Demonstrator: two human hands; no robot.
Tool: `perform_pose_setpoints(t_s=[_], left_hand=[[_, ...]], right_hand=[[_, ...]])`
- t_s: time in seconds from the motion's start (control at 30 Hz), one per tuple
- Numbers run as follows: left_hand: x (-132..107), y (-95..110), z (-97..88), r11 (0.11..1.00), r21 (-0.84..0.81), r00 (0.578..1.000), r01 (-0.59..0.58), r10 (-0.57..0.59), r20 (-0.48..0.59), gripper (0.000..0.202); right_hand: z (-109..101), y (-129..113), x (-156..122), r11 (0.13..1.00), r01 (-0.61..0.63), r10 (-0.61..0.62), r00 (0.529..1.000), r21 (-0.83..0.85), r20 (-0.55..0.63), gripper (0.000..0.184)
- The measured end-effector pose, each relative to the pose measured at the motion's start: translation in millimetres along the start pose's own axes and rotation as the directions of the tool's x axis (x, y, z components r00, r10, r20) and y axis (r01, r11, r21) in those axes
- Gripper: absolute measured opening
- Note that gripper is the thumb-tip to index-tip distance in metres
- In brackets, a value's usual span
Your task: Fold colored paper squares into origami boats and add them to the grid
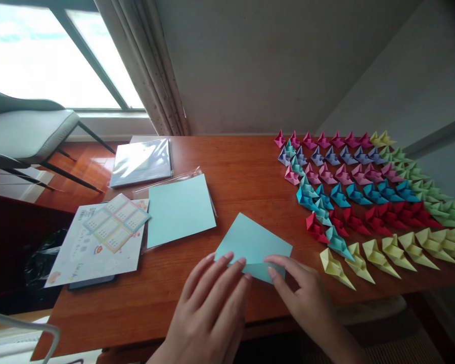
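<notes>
A light blue-green sheet of origami paper (255, 233) lies on the table in front of me, its near edge folded up into a narrow strip. My left hand (211, 308) holds the near left part of the fold, fingers close together on the paper and thumb hidden. At the right end of the strip, the thumb and index finger of my right hand (307, 290) pinch the paper. Just left of it rests a stack of the same blue-green paper (181, 210) on a clear plastic sleeve.
Rows of folded paper boats (373, 194) in several colours fill the table's right side. A plastic-wrapped pack (141, 163) lies at the back left. Nearer are a printed white sheet (74, 255) and a label card (117, 222), partly over a dark flat object (91, 283).
</notes>
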State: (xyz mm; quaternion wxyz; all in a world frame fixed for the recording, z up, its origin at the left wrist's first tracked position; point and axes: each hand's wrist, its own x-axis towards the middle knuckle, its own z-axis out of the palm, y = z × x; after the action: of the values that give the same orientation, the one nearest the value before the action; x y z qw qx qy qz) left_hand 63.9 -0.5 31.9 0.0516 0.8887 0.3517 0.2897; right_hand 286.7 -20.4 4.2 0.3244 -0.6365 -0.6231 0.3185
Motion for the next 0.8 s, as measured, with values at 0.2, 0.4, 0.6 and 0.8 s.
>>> perform_pose_setpoints(t_s=[0.2, 0.4, 0.6, 0.8], left_hand=[[2.1, 14.2, 21.8, 0.990, 0.058, 0.986, -0.130, 0.123, 0.112, 0.041], [3.4, 15.6, 34.3, 0.983, 0.124, 0.966, -0.137, 0.105, 0.235, 0.052], [6.9, 11.6, 33.2, 0.977, 0.142, 0.938, -0.162, 0.108, 0.328, 0.054], [2.0, 11.3, 33.6, 0.984, 0.116, 0.949, -0.135, 0.095, 0.302, 0.051]], right_hand=[[-13.4, 4.0, 10.6, 0.935, -0.276, 0.259, 0.960, 0.222, 0.103, 0.029], [-20.3, 6.9, 12.7, 0.966, -0.241, 0.240, 0.970, 0.089, 0.030, 0.030], [-14.5, 3.5, 16.6, 0.977, 0.034, -0.057, 0.993, -0.210, -0.105, 0.024], [-1.8, 13.3, 18.3, 0.859, 0.224, -0.266, 0.964, -0.461, -0.028, 0.032]])
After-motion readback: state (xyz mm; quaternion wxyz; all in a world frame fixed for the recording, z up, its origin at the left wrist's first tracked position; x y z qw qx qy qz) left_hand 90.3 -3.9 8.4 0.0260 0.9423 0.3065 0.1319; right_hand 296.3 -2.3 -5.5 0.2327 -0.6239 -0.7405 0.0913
